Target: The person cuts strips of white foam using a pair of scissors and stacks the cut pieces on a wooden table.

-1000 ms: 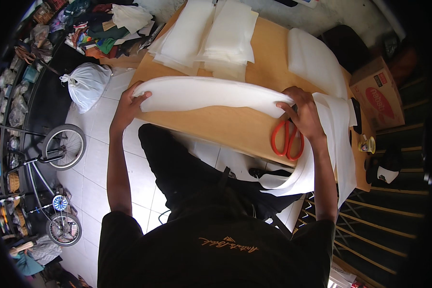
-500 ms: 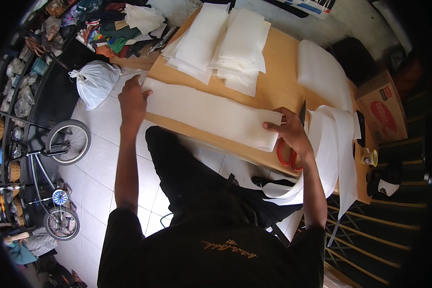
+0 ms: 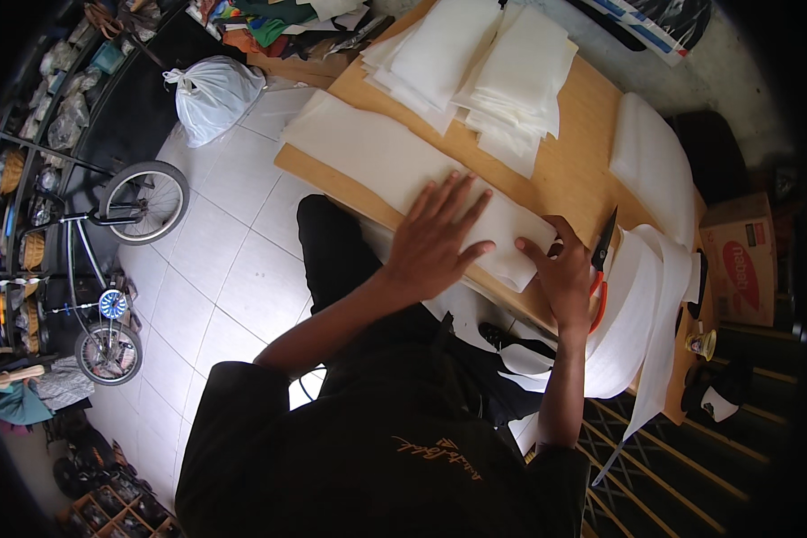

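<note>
While pressing a white strip (image 3: 368, 136) along the near edge of the table (image 3: 592, 166) with a spread, empty left hand (image 3: 430, 244), half-curling the right hand (image 3: 561, 273) at its right end, pinching or merely touching, impossible to tell. Seemingly partway through flattening, leaving that curled end undone. Having open room beyond, but working close to scissors (image 3: 604, 258) at right.
</note>
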`<action>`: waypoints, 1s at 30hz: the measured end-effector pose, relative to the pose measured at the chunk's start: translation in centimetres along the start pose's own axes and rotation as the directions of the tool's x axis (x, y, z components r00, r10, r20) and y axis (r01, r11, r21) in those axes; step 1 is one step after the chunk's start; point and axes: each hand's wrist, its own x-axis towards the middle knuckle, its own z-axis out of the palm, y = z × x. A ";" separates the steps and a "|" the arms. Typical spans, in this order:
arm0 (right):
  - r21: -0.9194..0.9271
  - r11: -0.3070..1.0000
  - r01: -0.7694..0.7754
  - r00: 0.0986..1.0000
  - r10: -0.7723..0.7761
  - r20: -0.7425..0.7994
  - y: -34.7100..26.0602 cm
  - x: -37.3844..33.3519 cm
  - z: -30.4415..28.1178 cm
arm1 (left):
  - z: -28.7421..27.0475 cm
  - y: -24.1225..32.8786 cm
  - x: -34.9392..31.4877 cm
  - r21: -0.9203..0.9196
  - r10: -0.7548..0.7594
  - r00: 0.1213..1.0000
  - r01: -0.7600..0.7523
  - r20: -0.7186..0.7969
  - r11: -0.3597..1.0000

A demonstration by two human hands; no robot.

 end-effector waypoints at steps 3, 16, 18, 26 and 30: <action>-0.439 0.888 0.140 0.946 -0.250 -0.204 0.0 -0.9 1.4 | -1.7 -3.7 0.5 0.198 -0.119 0.991 0.128 -0.054 0.972; -0.512 0.764 0.392 0.880 -0.474 -0.034 0.4 -1.1 5.3 | -4.3 -12.0 0.9 0.267 -0.239 0.957 0.277 -0.165 0.923; -0.488 0.780 0.392 0.880 -0.473 -0.048 0.2 -1.0 5.4 | -4.8 -13.9 1.0 0.330 -0.293 0.935 0.347 -0.202 0.878; -0.470 0.801 0.370 0.884 -0.459 -0.086 0.2 -1.1 5.7 | -6.8 -11.9 12.6 0.250 -0.117 0.900 0.239 -0.419 0.938; -0.471 0.792 0.389 0.866 -0.488 -0.106 0.3 -1.1 5.8 | -5.3 -12.0 17.1 0.386 -0.455 0.887 0.448 -0.080 0.806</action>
